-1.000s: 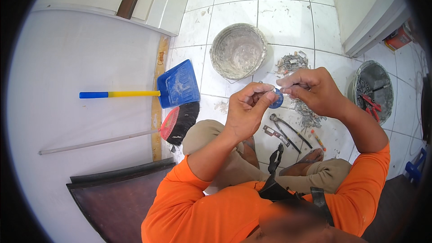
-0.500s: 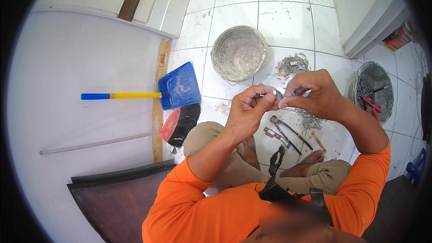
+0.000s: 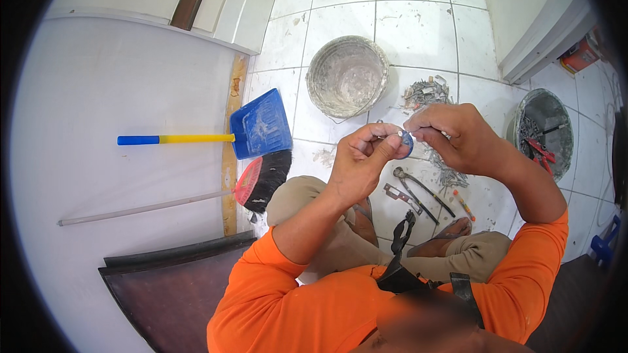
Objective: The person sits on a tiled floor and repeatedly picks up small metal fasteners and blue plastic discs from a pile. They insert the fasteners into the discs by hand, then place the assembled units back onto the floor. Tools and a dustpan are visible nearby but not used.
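My left hand (image 3: 363,160) pinches a small blue round object (image 3: 407,146) between thumb and fingers; a tiny white spot shows at the fingertips. Just right of it, my right hand (image 3: 458,134) is closed in a pinch, its fingertips a little apart from the blue object. Whatever those fingertips grip is too small to make out. Below the hands, pincers with black handles (image 3: 400,174) lie on the tiles next to a slotted metal plate (image 3: 394,193). Small metal scraps are heaped in one pile (image 3: 426,93) beyond my hands and another (image 3: 449,174) under my right wrist.
A dusty bucket (image 3: 314,82) stands ahead. Another bucket (image 3: 567,127), holding metal bits and red-handled tools, is at right. On the left are a blue dustpan (image 3: 265,124), a broom (image 3: 271,180) and a dark panel (image 3: 183,281). A small orange-ended stick (image 3: 465,206) lies near my foot.
My right hand has shifted slightly left and up, and its fingertips have come off the blue object, which shows more fully. My left hand stays almost still.
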The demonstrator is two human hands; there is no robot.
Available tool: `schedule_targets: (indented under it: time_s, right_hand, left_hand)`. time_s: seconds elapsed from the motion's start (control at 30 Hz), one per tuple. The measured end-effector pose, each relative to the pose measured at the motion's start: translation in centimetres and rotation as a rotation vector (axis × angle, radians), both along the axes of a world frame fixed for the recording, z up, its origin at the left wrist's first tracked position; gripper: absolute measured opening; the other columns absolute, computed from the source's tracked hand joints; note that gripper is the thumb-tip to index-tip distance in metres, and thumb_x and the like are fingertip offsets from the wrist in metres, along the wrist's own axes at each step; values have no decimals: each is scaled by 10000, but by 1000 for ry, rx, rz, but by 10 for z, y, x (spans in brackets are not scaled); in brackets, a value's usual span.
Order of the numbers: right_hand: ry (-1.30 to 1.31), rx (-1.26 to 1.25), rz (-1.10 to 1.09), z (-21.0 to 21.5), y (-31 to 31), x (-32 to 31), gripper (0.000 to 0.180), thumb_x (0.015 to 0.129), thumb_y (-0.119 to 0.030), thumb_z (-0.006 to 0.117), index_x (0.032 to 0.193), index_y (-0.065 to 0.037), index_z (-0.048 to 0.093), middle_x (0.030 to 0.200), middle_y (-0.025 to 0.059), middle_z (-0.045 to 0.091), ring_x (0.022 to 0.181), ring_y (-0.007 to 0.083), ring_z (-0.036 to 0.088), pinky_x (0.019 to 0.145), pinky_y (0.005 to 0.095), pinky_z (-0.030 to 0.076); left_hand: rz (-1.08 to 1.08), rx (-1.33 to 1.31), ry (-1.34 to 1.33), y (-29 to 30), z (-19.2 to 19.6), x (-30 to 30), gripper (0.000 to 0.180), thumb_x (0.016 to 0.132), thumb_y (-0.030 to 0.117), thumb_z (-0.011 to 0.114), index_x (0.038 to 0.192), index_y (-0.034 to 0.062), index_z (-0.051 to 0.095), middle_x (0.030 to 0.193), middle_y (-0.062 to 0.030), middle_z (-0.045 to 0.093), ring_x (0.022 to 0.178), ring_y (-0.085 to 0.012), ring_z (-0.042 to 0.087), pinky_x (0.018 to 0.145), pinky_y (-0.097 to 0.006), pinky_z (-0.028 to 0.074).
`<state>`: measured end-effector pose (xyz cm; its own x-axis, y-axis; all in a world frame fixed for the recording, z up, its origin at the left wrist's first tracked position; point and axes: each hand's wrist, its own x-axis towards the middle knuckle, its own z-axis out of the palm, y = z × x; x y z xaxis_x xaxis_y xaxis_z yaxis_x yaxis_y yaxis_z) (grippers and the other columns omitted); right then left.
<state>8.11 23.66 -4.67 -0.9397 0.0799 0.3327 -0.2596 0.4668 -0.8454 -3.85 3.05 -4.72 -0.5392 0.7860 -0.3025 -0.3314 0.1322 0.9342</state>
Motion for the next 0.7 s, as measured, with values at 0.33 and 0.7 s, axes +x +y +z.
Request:
schedule_targets:
  time_s: [0.33, 0.7]
  right_hand:
    - [86, 82, 1, 0, -1, -3, 140, 899, 5, 688, 1037, -2, 708, 943, 147, 646, 805, 346, 671, 695, 404, 543]
    - [49, 179, 25, -10, -10, -3, 44, 925, -31, 682, 952, -3, 661, 874, 144, 603, 769, 362, 634, 682, 435, 524]
  left_hand:
    - [28, 12, -8, 2, -1, 2, 216, 1032, 79, 678, 1189, -68, 664, 1047, -118, 739, 979, -149, 711, 925, -307, 599]
    - [-41, -27, 539, -2, -3, 2, 113, 989, 7, 710, 1092, -33, 731, 1020, -60, 693, 916, -124, 675, 798, -247, 528]
